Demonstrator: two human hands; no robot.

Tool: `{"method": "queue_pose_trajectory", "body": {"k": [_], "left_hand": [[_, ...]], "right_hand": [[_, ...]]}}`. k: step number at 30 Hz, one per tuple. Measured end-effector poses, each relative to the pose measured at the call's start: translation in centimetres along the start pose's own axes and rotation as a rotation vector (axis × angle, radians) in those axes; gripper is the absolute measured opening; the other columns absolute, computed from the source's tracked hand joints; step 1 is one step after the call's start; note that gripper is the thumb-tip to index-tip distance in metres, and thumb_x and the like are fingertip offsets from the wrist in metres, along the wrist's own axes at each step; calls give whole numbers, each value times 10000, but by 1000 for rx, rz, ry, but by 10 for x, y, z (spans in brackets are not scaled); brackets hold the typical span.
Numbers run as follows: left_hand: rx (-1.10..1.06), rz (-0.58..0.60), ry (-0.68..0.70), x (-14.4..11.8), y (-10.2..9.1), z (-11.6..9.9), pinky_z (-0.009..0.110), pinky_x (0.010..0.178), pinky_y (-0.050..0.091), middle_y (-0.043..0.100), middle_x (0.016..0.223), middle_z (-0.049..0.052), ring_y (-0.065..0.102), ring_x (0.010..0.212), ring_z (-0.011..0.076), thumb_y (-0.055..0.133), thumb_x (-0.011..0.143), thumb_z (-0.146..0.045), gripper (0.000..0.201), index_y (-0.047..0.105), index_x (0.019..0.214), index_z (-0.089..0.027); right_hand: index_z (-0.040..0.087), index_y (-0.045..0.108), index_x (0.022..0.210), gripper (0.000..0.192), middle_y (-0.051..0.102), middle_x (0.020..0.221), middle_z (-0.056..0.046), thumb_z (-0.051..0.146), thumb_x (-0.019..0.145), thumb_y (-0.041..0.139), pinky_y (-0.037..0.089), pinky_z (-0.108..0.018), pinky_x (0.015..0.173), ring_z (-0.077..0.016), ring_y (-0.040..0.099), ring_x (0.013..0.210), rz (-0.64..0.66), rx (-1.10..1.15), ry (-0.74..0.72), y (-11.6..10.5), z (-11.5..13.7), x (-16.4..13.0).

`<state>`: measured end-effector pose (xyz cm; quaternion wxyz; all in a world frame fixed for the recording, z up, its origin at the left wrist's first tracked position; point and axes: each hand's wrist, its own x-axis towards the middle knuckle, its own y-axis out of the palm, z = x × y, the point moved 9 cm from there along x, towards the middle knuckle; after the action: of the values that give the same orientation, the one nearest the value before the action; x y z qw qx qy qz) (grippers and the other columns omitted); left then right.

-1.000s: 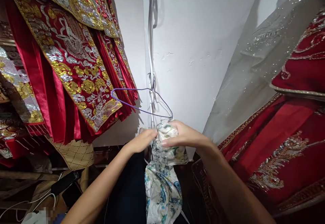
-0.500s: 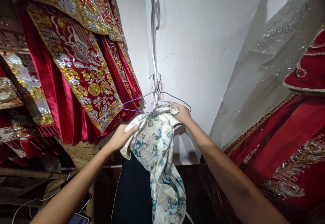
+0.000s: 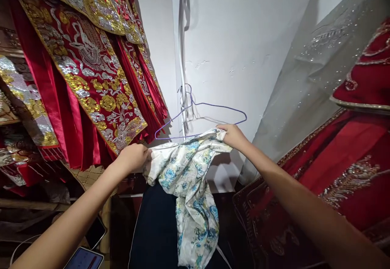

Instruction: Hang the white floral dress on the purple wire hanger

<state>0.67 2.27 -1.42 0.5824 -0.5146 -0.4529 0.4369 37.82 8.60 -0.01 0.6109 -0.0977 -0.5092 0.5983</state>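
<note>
A white cloth garment with blue and yellow-green flowers (image 3: pixel 189 171) is stretched between my two hands, its lower part hanging in folds. My left hand (image 3: pixel 135 157) is closed on its left upper edge. My right hand (image 3: pixel 233 135) pinches the right upper corner. Just behind that top edge, a purple wire hanger (image 3: pixel 219 105) hangs by its hook from a white cord or strip (image 3: pixel 182 57). The hanger's lower bar is partly hidden behind the cloth and my right hand. What kind of garment this is cannot be made out.
Red gowns with gold and silver embroidery (image 3: pixel 106 94) hang at the left. On the right are a sheer sparkling veil (image 3: pixel 323 57) and a beaded red dress (image 3: pixel 359 147). Two phones, one with a lit screen (image 3: pixel 85 259), lie at lower left. A white wall (image 3: pixel 237 37) stands ahead.
My hands have moved apart, spreading the garment's upper edge wider. The hanger has turned and tilted, and more of its right side shows.
</note>
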Motion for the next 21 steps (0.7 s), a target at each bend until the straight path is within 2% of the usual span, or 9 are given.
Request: {"method": "queue_pose_trajectory", "body": {"k": [3, 6, 10, 12, 14, 16, 18, 20, 21], "left_hand": [[68, -144, -48, 10, -27, -4, 397, 723, 473, 728, 904, 210, 697, 829, 340, 293, 985, -303, 436, 694, 998, -131], [-76, -300, 32, 27, -53, -15, 417, 800, 504, 733, 1002, 198, 703, 909, 339, 314, 992, -289, 416, 629, 1206, -123], [-464, -517, 275, 48, -81, -38, 371, 947, 498, 699, 1212, 127, 671, 1088, 264, 368, 997, -280, 366, 595, 1263, -174], [-549, -575, 340, 57, -88, -44, 369, 978, 492, 688, 1233, 109, 649, 1127, 244, 412, 948, -187, 387, 568, 1301, -179], [-548, -613, 363, 64, -90, -47, 387, 1012, 477, 681, 1242, 102, 627, 1151, 239, 417, 877, -84, 483, 558, 1329, -182], [-518, -632, 365, 68, -88, -45, 405, 1027, 468, 682, 1216, 103, 619, 1131, 241, 398, 836, -38, 504, 605, 1275, -174], [-491, -629, 380, 70, -85, -43, 415, 1015, 473, 679, 1165, 111, 616, 1086, 246, 386, 837, -40, 460, 643, 1200, -159], [-475, -617, 396, 71, -83, -42, 419, 991, 483, 656, 1128, 120, 605, 1056, 251, 385, 849, -55, 444, 640, 1200, -150], [-473, -617, 400, 71, -83, -42, 417, 987, 483, 637, 1125, 123, 597, 1056, 251, 385, 853, -60, 440, 639, 1201, -149]], "right_hand": [[169, 741, 776, 160, 735, 727, -19, 243, 734, 605, 440, -270, 657, -226, 671, 740, -12, 7, -24, -9, 0, -4], [172, 756, 808, 169, 751, 749, -22, 245, 745, 618, 471, -280, 668, -238, 687, 751, -11, 39, -26, -6, 4, -12], [198, 790, 955, 262, 786, 890, -32, 215, 753, 624, 539, -318, 762, -270, 725, 867, 84, 196, -54, 18, 31, -26], [224, 781, 1077, 340, 782, 1031, -36, 215, 777, 621, 545, -338, 850, -279, 722, 981, 158, 259, -96, 30, 51, -34], [254, 724, 1235, 447, 761, 1122, -41, 236, 798, 632, 534, -346, 899, -276, 705, 1048, 154, 247, -111, 29, 62, -39], [255, 591, 1408, 610, 770, 1011, -46, 264, 801, 652, 543, -339, 839, -255, 716, 943, -8, 189, -53, 6, 56, -40], [206, 443, 1516, 784, 741, 819, -28, 291, 777, 692, 537, -322, 729, -230, 695, 767, -235, 153, 37, -29, 39, -42], [149, 482, 1474, 818, 703, 726, -21, 320, 720, 749, 524, -319, 679, -230, 669, 706, -334, 169, 100, -56, 18, -41], [137, 566, 1397, 756, 700, 720, -32, 341, 697, 768, 524, -325, 674, -241, 672, 715, -295, 209, 125, -62, 9, -37]]}}
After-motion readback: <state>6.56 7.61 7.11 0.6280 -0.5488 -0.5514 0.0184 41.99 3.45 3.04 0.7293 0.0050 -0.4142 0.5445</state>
